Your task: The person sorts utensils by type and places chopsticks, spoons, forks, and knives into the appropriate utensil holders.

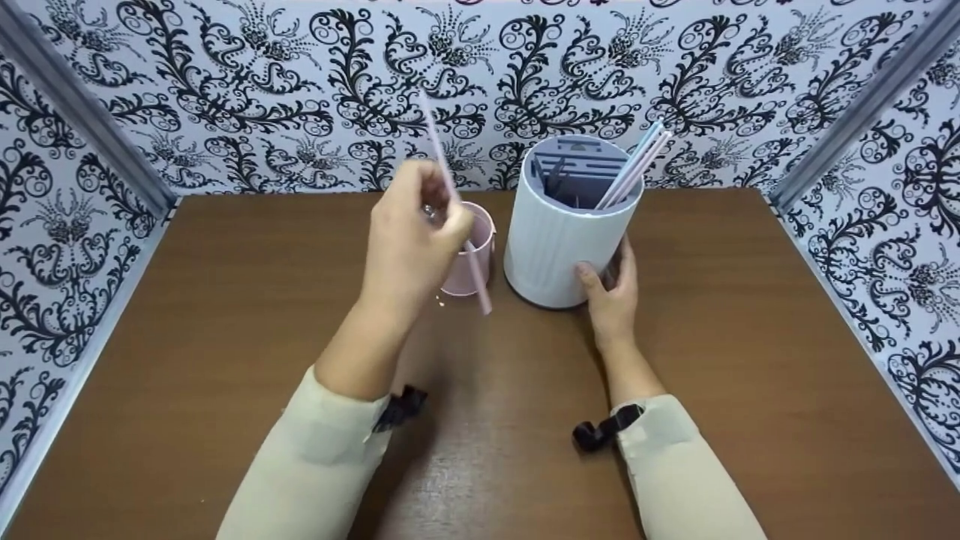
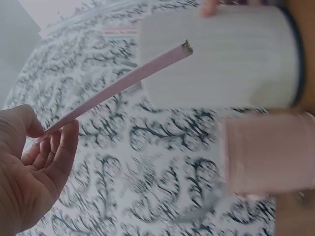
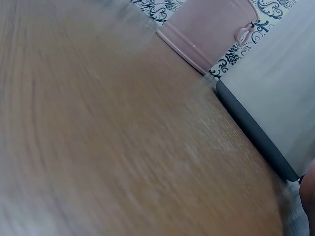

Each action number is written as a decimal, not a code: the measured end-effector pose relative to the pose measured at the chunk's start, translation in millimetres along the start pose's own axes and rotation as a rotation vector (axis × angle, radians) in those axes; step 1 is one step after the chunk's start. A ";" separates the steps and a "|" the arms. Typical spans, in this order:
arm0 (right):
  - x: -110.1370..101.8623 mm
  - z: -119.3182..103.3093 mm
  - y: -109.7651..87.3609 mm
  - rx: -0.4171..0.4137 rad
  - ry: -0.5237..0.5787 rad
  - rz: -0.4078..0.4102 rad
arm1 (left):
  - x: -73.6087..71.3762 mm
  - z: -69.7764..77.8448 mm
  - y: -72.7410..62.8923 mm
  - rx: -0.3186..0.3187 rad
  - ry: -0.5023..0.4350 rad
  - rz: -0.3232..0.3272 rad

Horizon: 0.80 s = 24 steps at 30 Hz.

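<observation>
My left hand pinches a slim pink pencil between thumb and fingers, holding it tilted in the air. In the head view it overlaps a small pink bucket-like cup standing on the table behind. One end of the pencil looks rough and dark in the left wrist view. To the right stands a tall white pen holder with a dark base and a divided inside. My right hand grips its lower right side, thumb in front and fingers partly hidden behind. Blue and pink pencils lean out of its right side.
The brown wooden table ends at a back wall covered in black floral pattern. Grey metal posts rise at both back corners. Tiny pale crumbs lie before the pink cup.
</observation>
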State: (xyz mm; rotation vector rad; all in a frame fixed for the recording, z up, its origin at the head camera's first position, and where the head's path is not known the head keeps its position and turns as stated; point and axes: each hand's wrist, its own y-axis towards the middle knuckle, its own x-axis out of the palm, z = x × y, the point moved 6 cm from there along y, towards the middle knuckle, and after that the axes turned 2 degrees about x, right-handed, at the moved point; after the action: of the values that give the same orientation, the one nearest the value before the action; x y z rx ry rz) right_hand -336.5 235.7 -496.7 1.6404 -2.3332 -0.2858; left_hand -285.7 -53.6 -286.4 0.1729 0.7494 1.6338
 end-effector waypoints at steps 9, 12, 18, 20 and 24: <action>-2.8 6.0 2.5 0.011 -0.001 -0.016 | 24.6 47.0 28.2 0.182 -0.185 0.085; -2.5 1.6 1.8 0.008 0.001 -0.018 | 35.6 58.1 33.3 0.230 -0.204 0.099; 5.8 -24.9 -7.4 0.021 -0.015 -0.023 | 60.7 73.6 38.6 0.351 -0.133 0.054; 7.5 -30.8 -10.5 0.025 -0.019 -0.023 | 70.0 73.9 40.2 0.364 -0.112 0.016; 8.5 -32.2 -12.0 0.033 -0.016 -0.029 | 90.2 68.6 43.4 0.355 -0.085 -0.071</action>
State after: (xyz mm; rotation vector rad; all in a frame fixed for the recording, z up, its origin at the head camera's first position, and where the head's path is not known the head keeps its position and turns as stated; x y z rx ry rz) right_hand -317.9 223.6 -469.2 1.6942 -2.3393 -0.2684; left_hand -306.7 54.7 -235.9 0.4613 0.9653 1.4071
